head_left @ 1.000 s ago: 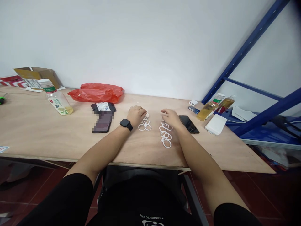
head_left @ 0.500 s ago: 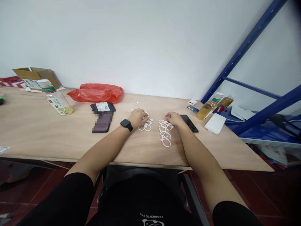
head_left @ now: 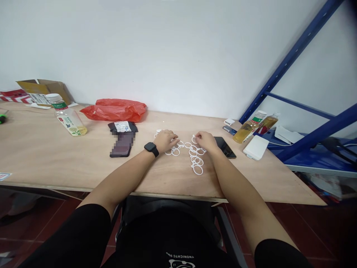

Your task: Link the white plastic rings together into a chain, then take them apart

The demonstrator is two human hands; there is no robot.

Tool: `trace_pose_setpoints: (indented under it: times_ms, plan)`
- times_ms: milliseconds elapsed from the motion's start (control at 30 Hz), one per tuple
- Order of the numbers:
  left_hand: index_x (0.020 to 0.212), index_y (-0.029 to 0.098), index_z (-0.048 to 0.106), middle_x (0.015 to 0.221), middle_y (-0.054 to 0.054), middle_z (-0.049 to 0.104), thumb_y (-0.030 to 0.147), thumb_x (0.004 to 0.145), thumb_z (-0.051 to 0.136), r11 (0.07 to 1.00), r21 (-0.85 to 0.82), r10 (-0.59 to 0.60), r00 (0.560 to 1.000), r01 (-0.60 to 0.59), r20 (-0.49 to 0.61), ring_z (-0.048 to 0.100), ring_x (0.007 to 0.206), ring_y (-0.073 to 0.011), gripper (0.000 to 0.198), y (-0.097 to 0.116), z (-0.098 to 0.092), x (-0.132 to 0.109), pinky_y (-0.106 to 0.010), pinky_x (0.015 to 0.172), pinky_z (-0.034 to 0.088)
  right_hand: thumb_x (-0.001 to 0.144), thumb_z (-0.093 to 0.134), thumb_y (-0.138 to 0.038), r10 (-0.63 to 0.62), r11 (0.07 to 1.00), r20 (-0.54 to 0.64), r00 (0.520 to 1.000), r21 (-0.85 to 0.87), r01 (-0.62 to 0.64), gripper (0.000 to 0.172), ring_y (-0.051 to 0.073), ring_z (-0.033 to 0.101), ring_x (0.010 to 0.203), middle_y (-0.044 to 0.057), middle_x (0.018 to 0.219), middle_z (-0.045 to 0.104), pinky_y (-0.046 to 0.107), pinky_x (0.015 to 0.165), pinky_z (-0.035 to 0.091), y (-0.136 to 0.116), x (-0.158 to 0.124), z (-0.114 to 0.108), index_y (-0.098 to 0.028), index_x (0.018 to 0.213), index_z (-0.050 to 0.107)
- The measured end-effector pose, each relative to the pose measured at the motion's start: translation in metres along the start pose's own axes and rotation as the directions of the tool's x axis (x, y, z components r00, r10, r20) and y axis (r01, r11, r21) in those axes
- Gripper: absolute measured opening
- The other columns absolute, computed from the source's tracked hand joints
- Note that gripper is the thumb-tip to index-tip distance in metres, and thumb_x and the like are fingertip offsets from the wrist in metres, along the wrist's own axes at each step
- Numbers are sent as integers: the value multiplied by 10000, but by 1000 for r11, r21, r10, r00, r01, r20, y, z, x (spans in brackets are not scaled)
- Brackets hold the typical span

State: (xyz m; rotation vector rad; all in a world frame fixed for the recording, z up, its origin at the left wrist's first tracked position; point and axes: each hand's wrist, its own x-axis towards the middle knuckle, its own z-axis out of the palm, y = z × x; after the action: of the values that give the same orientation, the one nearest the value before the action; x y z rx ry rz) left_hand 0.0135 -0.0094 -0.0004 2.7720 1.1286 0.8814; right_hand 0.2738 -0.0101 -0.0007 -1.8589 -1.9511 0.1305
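Observation:
Several small white plastic rings (head_left: 196, 160) lie in two clusters on the plywood table (head_left: 83, 160). My left hand (head_left: 165, 140), with a black watch on its wrist, rests curled on the left cluster (head_left: 175, 150), fingertips pinching rings. My right hand (head_left: 204, 140) sits at the top of the right cluster, its fingers pinched on one white ring (head_left: 194, 139) lifted a little off the table. The two hands are close together, a few centimetres apart.
A black phone (head_left: 224, 147) lies just right of my right hand. A dark wallet-like item (head_left: 122, 143), a red plastic bag (head_left: 115, 109), drink bottles (head_left: 68, 119) (head_left: 251, 126), a white power bank (head_left: 256, 147), a cardboard box (head_left: 44, 89) and a blue metal rack (head_left: 306, 123) surround the work spot.
Both hands have drawn closer together over the rings. My right hand has pinched up one ring from the top of the right cluster; the left cluster has been pushed rightward.

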Motion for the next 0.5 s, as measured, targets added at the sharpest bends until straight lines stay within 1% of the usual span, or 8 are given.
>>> trace_pose_setpoints:
  times_ms: [33,100,133,200,267,367,433,500]
  plan:
    - [1020,170,725,950,-90,722,411,933,548,1000,-28,-9,1000,9,-14,630,907,-218,312,1,1,0,-359,854,441,826,572,-266,-26,998,-67,997,47,29,166,177,642,826,35,925,737,264,730,449,-7,-2,1,-222,910,709]
    - [1063,160,707,926,-83,724,446,918,572,995,-96,-42,999,39,-34,632,881,-213,348,5,1,0,-347,840,444,855,563,-317,-97,982,-127,987,149,115,185,173,635,802,34,899,728,264,726,453,-25,-9,3,-211,935,691]
    - [1056,157,703,902,-76,721,463,917,571,989,-136,-62,997,56,-36,630,852,-205,361,7,1,0,-335,819,446,866,554,-319,-160,966,-143,977,179,184,190,170,630,802,34,901,724,262,733,452,-35,-13,3,-207,948,683]
    - [965,157,704,821,-56,700,487,939,517,968,-234,-100,995,93,-22,612,770,-178,380,12,1,0,-303,747,440,877,544,-303,-297,932,-137,945,173,318,169,170,621,804,40,902,716,262,739,442,-52,-21,4,-204,919,674]
    - [852,154,679,734,-30,658,503,965,441,923,-361,-144,990,136,5,578,691,-149,437,15,1,0,-269,666,419,898,516,-276,-409,899,-127,903,112,423,163,174,614,822,51,919,709,268,753,427,-64,-27,2,-202,914,660]
    - [774,144,637,646,1,589,561,936,449,821,-524,-226,972,226,65,517,602,-119,485,16,2,0,-236,566,365,921,494,-267,-476,878,-88,875,4,478,168,191,609,842,66,918,699,280,740,411,-68,-31,-2,-194,936,644]
    - [732,137,626,601,13,548,604,877,522,780,-559,-269,957,280,105,475,559,-105,499,15,4,0,-227,521,319,932,489,-268,-482,876,-67,874,-59,478,176,205,609,871,78,923,698,288,755,409,-65,-30,-4,-189,950,645]
    - [679,134,612,568,19,514,623,830,573,760,-576,-283,951,302,126,441,536,-94,513,15,5,1,-225,504,290,944,480,-265,-495,867,-44,868,-97,489,192,214,607,914,88,955,701,295,792,411,-62,-29,-6,-188,971,654]
